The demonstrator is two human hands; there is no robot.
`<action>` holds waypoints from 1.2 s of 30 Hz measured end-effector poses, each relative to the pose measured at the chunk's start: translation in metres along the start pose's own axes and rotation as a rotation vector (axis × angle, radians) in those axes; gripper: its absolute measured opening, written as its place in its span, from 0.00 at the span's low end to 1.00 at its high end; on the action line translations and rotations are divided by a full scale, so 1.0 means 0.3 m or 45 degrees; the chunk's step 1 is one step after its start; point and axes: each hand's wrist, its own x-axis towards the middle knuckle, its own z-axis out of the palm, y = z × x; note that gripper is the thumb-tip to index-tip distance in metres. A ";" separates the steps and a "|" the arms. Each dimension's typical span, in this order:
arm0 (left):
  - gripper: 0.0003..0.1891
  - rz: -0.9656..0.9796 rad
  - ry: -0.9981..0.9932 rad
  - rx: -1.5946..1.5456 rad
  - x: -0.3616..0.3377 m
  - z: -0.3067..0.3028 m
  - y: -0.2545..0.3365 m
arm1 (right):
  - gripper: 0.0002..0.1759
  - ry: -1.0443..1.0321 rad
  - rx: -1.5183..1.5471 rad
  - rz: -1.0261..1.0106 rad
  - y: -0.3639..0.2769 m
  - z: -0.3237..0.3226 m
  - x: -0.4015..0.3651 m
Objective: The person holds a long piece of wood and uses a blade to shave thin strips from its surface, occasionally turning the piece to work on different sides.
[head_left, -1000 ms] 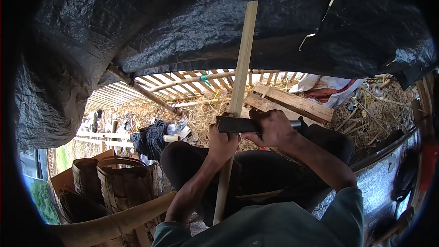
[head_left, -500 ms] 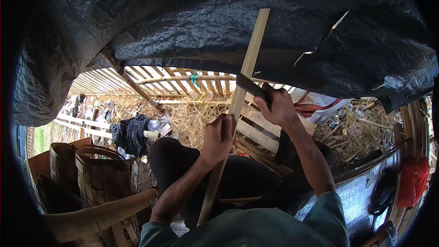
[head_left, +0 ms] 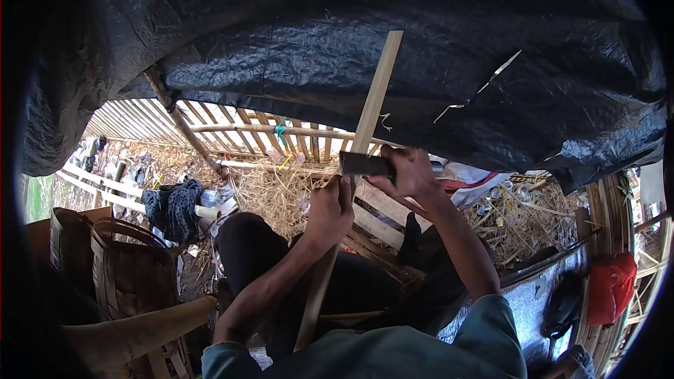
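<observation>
A long, pale bamboo strip (head_left: pixel 379 95) slants up from my lap toward the black sheet. My left hand (head_left: pixel 330 212) is closed around its middle, thumb pointing up along it. My right hand (head_left: pixel 413 175) grips a knife with a broad dark blade (head_left: pixel 366 164). The blade lies across the strip, just above my left thumb, hiding that part of it. A thin curled shaving (head_left: pixel 385 122) hangs beside the strip's right edge. The lower part of the strip passes between my legs.
Black plastic sheeting (head_left: pixel 267 49) hangs in front and overhead. Woven baskets (head_left: pixel 133 267) and a thick bamboo pole (head_left: pixel 147 330) stand at my left. Dry straw (head_left: pixel 270 196) and wooden slats (head_left: pixel 379 217) lie below. A red bag (head_left: pixel 611 288) hangs at right.
The knife has moved down the strip toward my left hand, and its blade has turned more level. The whole view has shifted slightly.
</observation>
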 end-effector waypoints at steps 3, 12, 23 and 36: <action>0.15 -0.092 -0.144 -0.042 -0.081 0.041 -0.002 | 0.35 0.264 -0.213 0.549 0.149 -0.104 0.231; 0.17 -0.190 -0.141 -0.294 -0.055 -0.003 0.053 | 0.34 0.139 -0.070 0.310 0.098 -0.202 0.191; 0.18 -0.017 -0.224 -0.122 -0.131 0.033 0.076 | 0.31 0.225 -0.236 -0.114 0.222 -0.198 0.193; 0.19 -0.334 -0.284 -0.590 -0.064 -0.101 0.055 | 0.37 0.368 0.626 0.866 0.344 -0.113 0.126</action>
